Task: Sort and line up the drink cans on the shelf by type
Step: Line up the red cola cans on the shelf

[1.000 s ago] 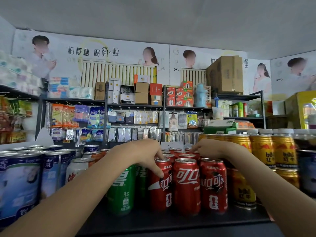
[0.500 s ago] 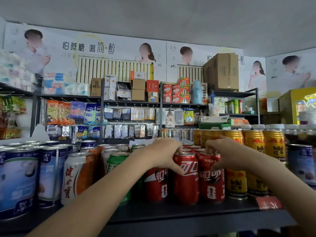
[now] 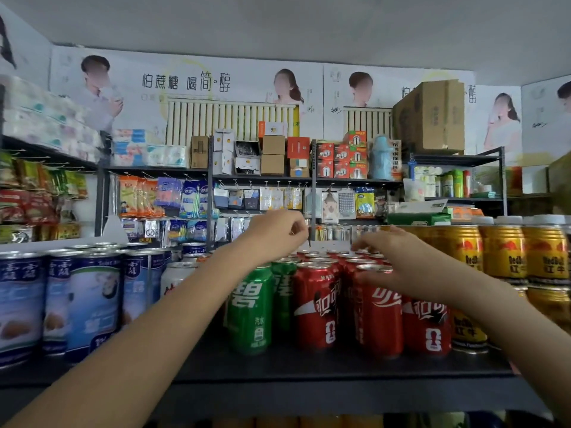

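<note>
Three red cola cans (image 3: 315, 304) stand in front on the dark shelf (image 3: 309, 366), with more red ones behind them. Two green soda cans (image 3: 250, 307) stand just to their left. My left hand (image 3: 275, 233) hovers above the green and red cans, fingers loosely curled, holding nothing. My right hand (image 3: 398, 267) lies over the top of the middle front red cola can (image 3: 378, 313), thumb at its front rim and fingers reaching over behind it. My right wrist partly hides the third red can (image 3: 426, 322).
Gold energy-drink cans (image 3: 506, 254) are stacked in two layers at the right. Large blue-and-white cans (image 3: 89, 301) fill the left, next to a white-and-orange can (image 3: 176, 279). Shelves of goods and a cardboard box (image 3: 432, 115) stand behind.
My left hand has let go of the red can top and risen above the cans. My right hand now lies over the middle front red can. The view has shifted.
</note>
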The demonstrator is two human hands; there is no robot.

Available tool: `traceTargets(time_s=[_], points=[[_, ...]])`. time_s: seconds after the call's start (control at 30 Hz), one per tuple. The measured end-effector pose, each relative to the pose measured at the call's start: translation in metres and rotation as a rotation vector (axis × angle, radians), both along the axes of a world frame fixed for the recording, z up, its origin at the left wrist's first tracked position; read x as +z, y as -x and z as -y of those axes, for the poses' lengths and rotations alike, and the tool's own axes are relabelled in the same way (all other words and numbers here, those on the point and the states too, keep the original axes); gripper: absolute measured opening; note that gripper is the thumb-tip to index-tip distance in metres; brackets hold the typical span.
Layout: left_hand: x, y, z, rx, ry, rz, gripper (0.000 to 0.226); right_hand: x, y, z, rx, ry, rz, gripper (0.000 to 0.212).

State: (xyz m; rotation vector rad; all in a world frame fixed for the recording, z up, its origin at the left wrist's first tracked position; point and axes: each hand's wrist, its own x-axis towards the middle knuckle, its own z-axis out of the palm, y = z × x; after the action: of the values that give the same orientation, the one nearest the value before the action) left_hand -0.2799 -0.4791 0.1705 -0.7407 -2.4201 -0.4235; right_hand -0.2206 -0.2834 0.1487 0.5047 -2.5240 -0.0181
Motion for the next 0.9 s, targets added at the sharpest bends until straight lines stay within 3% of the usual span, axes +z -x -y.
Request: traceTargets(time_s=[0.17,0.5,0.6,0.7,0.8,0.9], points=[[-0.002,-0.008,0.039,0.129,0.083,0.033,0.016,-0.015,0.026,0.053,0.136,-0.061,0.103,0.052],[-0.009,-0.017,0.108,0.263,0.06,0.061,0.016,-0.014,0.047,0.067,-0.171,-0.244,0.011,0.056],[-0.013,-0.022,0.121,0.287,0.106,0.068,0.018,-0.006,0.047,0.079,-0.105,-0.174,-0.026,0.052],[-0.013,-0.026,0.138,0.311,0.15,0.054,0.019,0.005,0.047,0.109,0.131,0.018,0.045,0.057],[-0.014,-0.025,0.154,0.282,0.18,0.101,0.016,-0.002,0.05,0.144,0.121,-0.107,0.183,0.074],[-0.016,-0.021,0.164,0.22,0.254,0.127,0.02,-0.011,0.055,0.16,0.041,-0.177,0.191,0.073]])
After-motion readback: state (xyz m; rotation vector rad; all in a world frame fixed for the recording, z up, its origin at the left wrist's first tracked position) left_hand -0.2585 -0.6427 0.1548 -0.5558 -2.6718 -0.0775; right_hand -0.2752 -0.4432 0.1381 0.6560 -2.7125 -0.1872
